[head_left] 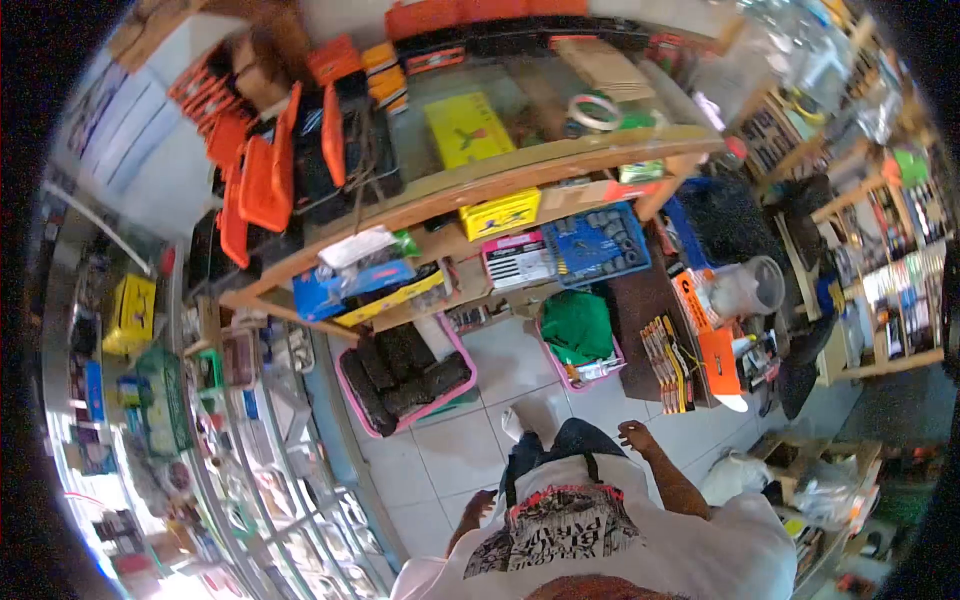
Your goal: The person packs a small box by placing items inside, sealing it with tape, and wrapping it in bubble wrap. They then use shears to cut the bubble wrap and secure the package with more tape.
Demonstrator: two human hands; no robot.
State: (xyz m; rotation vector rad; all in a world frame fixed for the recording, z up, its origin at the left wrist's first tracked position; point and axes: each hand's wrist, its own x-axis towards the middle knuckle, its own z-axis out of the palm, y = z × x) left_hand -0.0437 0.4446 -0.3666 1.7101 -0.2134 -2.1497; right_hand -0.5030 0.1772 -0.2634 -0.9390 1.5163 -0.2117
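My left hand hangs low beside my body over the tiled floor, fingers slightly apart, with nothing visible in it. On the other side, my right hand is held out over the floor, its fingers loosely bent and apart, also with nothing visible in it. Neither hand touches anything that I can see. Nearest to the right hand are a pink-rimmed basket with green cloth inside and a stack of orange-and-black packs. Ahead of the left hand stands a pink-rimmed crate filled with dark items.
A glass-topped wooden counter crosses in front, bearing a yellow box, a tape roll and orange cases. Its lower shelf holds a blue tray of grey fittings. Glass shelving lines the left; bagged goods lie right.
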